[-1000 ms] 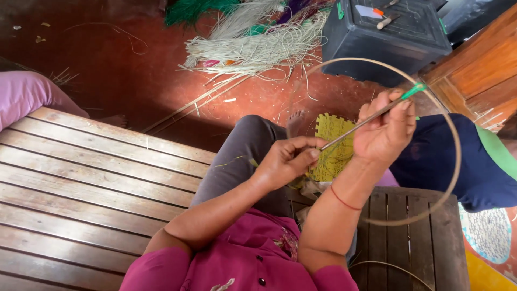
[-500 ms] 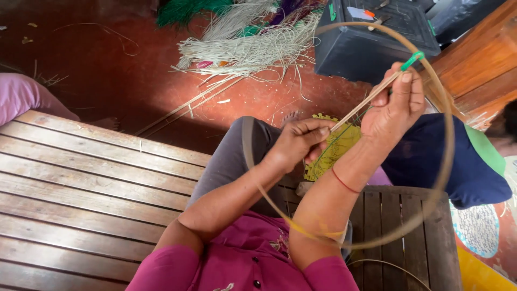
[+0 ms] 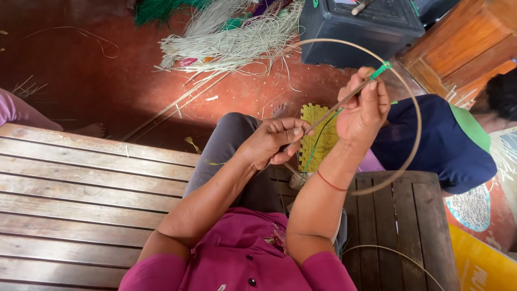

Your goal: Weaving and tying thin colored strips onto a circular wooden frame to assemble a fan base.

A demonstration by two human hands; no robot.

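The person holds a thin cane hoop in the upper right of the frame, and a flat pale strip with a green wrapped end runs across it, from the centre up to the right. To do this winding well, I think the strip should stay tight and lie flat against the hoop, with each turn close beside the last one. The right hand, in the upper right, has its fingers pressed together around the hoop and the strip near the green end. The left hand, at the centre, pinches the lower end of the strip between thumb and curled fingers. A yellow woven piece lies on the floor just behind the hands, and a bundle of pale fibres lies at the top.
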